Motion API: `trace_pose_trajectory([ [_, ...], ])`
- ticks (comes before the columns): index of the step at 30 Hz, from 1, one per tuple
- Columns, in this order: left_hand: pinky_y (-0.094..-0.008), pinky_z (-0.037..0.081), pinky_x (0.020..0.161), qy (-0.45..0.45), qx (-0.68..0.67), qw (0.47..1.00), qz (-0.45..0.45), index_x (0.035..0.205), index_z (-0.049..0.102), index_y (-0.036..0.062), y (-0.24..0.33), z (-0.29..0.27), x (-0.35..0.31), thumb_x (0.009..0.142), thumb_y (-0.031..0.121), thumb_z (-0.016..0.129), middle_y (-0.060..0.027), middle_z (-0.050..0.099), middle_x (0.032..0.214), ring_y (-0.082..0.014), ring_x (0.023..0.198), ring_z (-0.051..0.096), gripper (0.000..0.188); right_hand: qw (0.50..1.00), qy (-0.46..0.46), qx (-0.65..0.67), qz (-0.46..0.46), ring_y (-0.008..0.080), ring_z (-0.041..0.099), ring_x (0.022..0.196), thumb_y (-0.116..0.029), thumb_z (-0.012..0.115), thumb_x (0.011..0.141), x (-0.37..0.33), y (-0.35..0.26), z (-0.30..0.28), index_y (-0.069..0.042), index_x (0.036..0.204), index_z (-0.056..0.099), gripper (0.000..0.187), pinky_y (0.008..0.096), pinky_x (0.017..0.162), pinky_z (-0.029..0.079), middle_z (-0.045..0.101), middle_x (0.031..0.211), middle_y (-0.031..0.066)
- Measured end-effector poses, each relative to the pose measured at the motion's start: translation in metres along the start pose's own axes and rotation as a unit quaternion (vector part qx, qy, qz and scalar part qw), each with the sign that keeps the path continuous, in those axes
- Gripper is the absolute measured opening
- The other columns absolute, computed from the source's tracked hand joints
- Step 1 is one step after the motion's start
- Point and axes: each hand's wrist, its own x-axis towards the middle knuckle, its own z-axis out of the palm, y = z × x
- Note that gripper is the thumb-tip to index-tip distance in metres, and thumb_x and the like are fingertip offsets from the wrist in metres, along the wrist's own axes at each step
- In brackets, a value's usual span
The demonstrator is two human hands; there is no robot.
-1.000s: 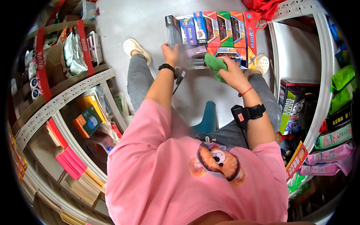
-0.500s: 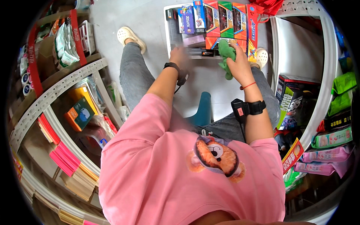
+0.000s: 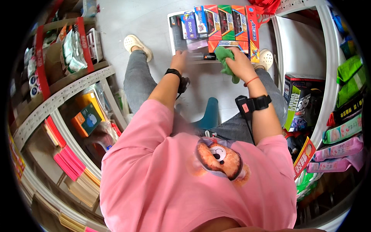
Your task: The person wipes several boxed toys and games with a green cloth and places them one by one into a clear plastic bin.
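A crumpled green cloth (image 3: 224,61) is in my right hand (image 3: 241,63), whose fingers are closed round it. The cloth is at the near edge of a white tray (image 3: 170,29), in front of the red and orange toy boxes (image 3: 240,23). My left hand (image 3: 179,61) is at the tray's near left corner, beside a dark grey box (image 3: 176,33). Motion smears its fingers, so their grip does not show. Upright in the tray are a purple-and-white box (image 3: 189,25) and a blue box (image 3: 201,21); a lilac box (image 3: 197,45) lies nearer me.
A teal plastic piece (image 3: 209,113) is between my legs on the grey floor (image 3: 127,17). On the left, a white metal rack (image 3: 58,89) holds packets and paper. To the right, another rack (image 3: 331,58) bears a large dark toy box (image 3: 303,104) and coloured packs (image 3: 340,149).
The view has shifted slightly. My right hand and the green cloth have moved a little to the left along the tray's near edge. My left hand is less blurred and a little farther left.
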Motion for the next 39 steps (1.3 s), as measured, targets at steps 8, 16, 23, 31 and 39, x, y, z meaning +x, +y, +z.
trace_pose_trajectory([
  [8,-0.0401,0.047,0.088,-0.032,-0.068,0.993,0.086,0.119,0.058,0.0153,-0.002,-0.131,-0.051,0.078,0.005,0.069,-0.0152,0.055,0.108,-0.0353,0.102,0.056,0.043,0.991,0.110,0.068,0.034,0.0334,0.064,0.096,-0.030,0.063,0.080,0.008,-0.021,0.003,-0.002,0.117,0.059,0.046,0.0374,0.084,0.049,0.065,0.104,0.0202],
  [16,-0.0307,0.051,0.079,-0.097,-0.334,0.937,-0.023,0.124,0.054,0.0049,0.030,-0.181,-0.102,0.082,0.009,0.070,-0.0069,0.057,0.109,-0.0184,0.093,0.059,0.045,0.966,0.072,0.161,-0.191,0.0255,0.057,0.106,-0.012,0.061,0.084,-0.006,-0.032,0.008,-0.006,0.126,0.052,0.043,0.0338,0.091,0.045,0.058,0.116,0.0150],
  [23,-0.0268,0.054,0.087,-0.134,-0.509,0.841,-0.127,0.136,0.040,0.0068,0.078,-0.173,-0.108,0.091,0.012,0.062,-0.0040,0.051,0.120,-0.0148,0.107,0.055,0.050,0.971,0.119,0.205,0.030,0.0313,0.061,0.102,-0.015,0.058,0.080,-0.013,-0.025,-0.025,0.000,0.121,0.052,0.044,0.0366,0.088,0.047,0.062,0.110,0.0184],
  [31,-0.0317,0.054,0.086,-0.088,-0.536,0.828,-0.140,0.133,0.043,0.0112,0.109,-0.135,-0.090,0.089,0.014,0.065,-0.0031,0.049,0.118,-0.0152,0.107,0.054,0.049,0.964,-0.232,0.092,-0.091,0.0355,0.058,0.106,-0.015,0.059,0.076,-0.022,-0.012,0.014,-0.004,0.119,0.051,0.045,0.0396,0.089,0.047,0.059,0.111,0.0205],
  [39,-0.0255,0.050,0.070,-0.079,-0.297,0.949,-0.067,0.121,0.055,0.0049,0.040,-0.169,-0.071,0.084,0.010,0.069,-0.0041,0.058,0.096,-0.0133,0.080,0.058,0.040,0.986,-0.146,-0.036,-0.074,0.0398,0.058,0.099,-0.011,0.055,0.077,-0.018,-0.013,-0.002,-0.005,0.115,0.053,0.039,0.0447,0.085,0.047,0.062,0.104,0.0230],
])
